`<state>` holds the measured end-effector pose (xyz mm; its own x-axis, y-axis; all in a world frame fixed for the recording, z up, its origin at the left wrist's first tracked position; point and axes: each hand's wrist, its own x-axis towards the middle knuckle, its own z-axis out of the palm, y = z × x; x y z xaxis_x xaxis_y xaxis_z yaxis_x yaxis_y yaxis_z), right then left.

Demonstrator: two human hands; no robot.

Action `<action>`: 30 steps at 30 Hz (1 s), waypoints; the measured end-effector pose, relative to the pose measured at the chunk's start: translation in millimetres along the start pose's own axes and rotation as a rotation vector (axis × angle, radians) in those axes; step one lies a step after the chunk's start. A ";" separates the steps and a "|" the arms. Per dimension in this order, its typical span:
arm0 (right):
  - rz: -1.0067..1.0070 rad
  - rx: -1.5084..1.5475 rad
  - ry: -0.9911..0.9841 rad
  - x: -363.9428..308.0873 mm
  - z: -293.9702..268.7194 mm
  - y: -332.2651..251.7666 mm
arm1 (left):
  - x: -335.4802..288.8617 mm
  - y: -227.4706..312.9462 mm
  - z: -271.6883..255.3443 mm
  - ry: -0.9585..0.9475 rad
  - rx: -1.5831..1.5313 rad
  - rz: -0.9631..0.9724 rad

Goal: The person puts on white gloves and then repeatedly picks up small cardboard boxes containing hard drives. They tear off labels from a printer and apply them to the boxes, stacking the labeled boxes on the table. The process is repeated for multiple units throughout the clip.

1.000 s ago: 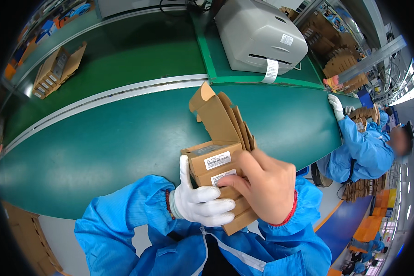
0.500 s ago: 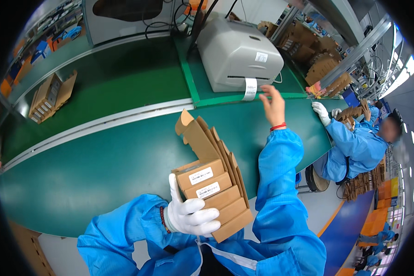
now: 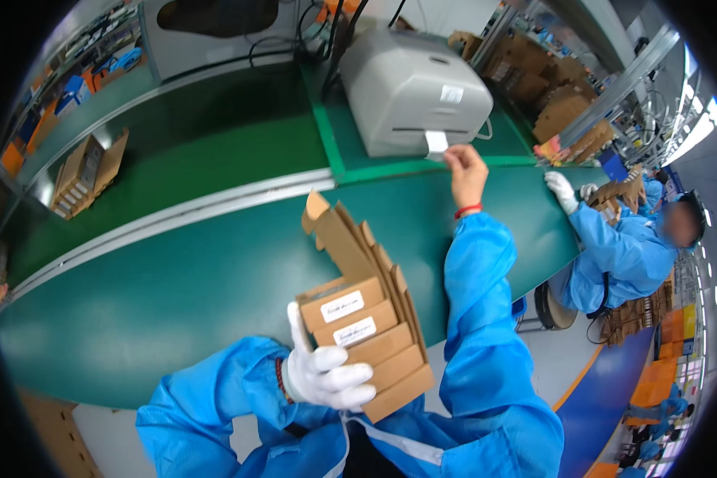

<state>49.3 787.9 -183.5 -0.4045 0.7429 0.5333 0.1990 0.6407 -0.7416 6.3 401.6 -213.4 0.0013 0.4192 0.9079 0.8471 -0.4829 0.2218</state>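
Observation:
My left hand [image 3: 327, 376], in a white glove, is wrapped round a row of small brown cardboard boxes [image 3: 390, 350], held tilted over the near edge of the green table. Their tall flaps stand open toward the far side. White labels show on two box faces. My right hand [image 3: 467, 172] is bare, with a red cord at the wrist. Its thumb and forefinger pinch the lower corner of a white paper label [image 3: 436, 143] at the front slot of the grey label printer [image 3: 418, 95].
Beyond the metal rail [image 3: 191, 215], an open carton of boxes [image 3: 84, 179] sits on the dark green belt at left. A co-worker in blue [image 3: 625, 255] sits at right, one white-gloved hand on the table edge. Flattened cardboard [image 3: 562, 119] is stacked behind the printer.
My right hand has moved left to the label and closed its fingertips on it. Less of the label hangs straight down now. My left hand and the boxes have barely moved.

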 end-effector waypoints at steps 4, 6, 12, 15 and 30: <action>-0.111 -0.180 -0.006 -7.7 -11.5 -22.2 | 10.5 0.2 4.0 0.044 -0.002 -0.003; -0.181 -0.202 -0.005 -17.8 -27.6 -55.2 | 10.8 1.7 4.9 0.057 -0.024 -0.012; 0.135 0.302 -0.326 -116.5 -65.6 -195.0 | 12.6 0.1 6.4 0.065 -0.035 -0.038; -0.009 0.085 -0.527 -140.3 -72.2 -229.0 | 15.0 -0.2 2.4 0.055 -0.044 -0.032; -0.007 -0.120 -0.643 -148.8 -64.5 -258.7 | 20.0 -1.1 4.0 0.033 -0.053 -0.025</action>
<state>115.6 524.1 -44.8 -0.8520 0.4983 0.1607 0.2774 0.6899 -0.6686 7.6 413.6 -196.9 -0.0378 0.4071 0.9126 0.8175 -0.5126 0.2625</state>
